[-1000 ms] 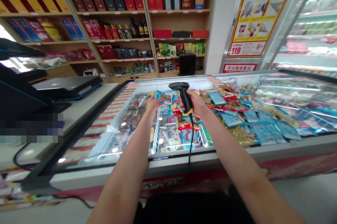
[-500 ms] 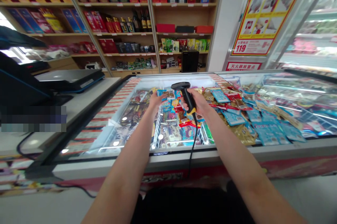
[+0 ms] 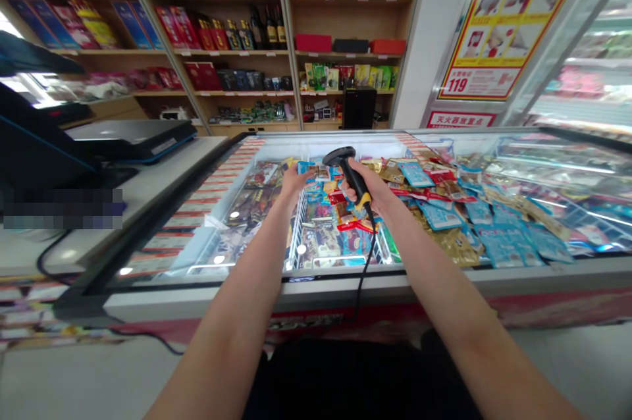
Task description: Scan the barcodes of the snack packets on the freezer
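Observation:
My right hand (image 3: 368,186) is wrapped round the grip of a black and yellow barcode scanner (image 3: 353,176), whose head points left. A black cord (image 3: 368,255) runs down from the scanner's handle over the front edge of the chest freezer (image 3: 197,301). To the left of the scanner, my left hand (image 3: 295,182) is closed on the near end of a blue snack packet (image 3: 307,168), its thumb lying toward the packet. Below both hands, under the freezer's glass, white wire baskets (image 3: 297,229) hold bagged goods. Loose blue, red and gold packets (image 3: 439,209) lie in a heap right of my right hand.
At the left, a counter (image 3: 197,157) carries a flat scale (image 3: 133,137) and a dark screen (image 3: 39,137). Shelves of boxes and bottles (image 3: 232,51) stand behind the freezer. A red and yellow poster (image 3: 513,25) hangs at the right.
My view has tipped down slightly, so the background sits higher. The scanner head leans a little more to the left and up. Both hands keep their hold.

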`<state>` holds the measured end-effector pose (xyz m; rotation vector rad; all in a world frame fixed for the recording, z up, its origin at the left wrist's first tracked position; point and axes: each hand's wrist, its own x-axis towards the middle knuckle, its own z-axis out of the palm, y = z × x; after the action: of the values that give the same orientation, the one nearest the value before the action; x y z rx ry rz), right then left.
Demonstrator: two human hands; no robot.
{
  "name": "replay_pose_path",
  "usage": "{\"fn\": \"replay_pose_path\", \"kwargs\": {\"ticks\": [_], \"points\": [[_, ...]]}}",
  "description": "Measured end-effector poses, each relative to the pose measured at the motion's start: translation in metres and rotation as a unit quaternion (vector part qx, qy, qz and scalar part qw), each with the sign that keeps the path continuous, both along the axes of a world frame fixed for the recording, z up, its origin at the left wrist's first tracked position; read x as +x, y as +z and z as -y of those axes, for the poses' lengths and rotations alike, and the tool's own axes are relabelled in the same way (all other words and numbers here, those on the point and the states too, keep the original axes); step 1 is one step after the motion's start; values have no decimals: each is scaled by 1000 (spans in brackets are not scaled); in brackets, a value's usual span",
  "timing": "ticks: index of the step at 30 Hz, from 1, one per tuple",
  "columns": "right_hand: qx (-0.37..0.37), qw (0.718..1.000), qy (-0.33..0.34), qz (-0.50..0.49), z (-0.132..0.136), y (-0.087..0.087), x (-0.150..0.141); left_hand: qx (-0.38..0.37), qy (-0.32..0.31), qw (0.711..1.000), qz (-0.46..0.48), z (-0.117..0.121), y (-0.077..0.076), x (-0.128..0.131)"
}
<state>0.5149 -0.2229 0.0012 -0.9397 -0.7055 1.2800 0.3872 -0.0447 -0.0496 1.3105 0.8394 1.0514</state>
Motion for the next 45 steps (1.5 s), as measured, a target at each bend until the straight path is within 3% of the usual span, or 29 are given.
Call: {"fn": "replay_pose_path", "kwargs": {"ticks": [45], "points": [[-13, 1000, -5, 4, 2, 0, -5, -12, 20, 999, -25, 9, 10, -3]]}}
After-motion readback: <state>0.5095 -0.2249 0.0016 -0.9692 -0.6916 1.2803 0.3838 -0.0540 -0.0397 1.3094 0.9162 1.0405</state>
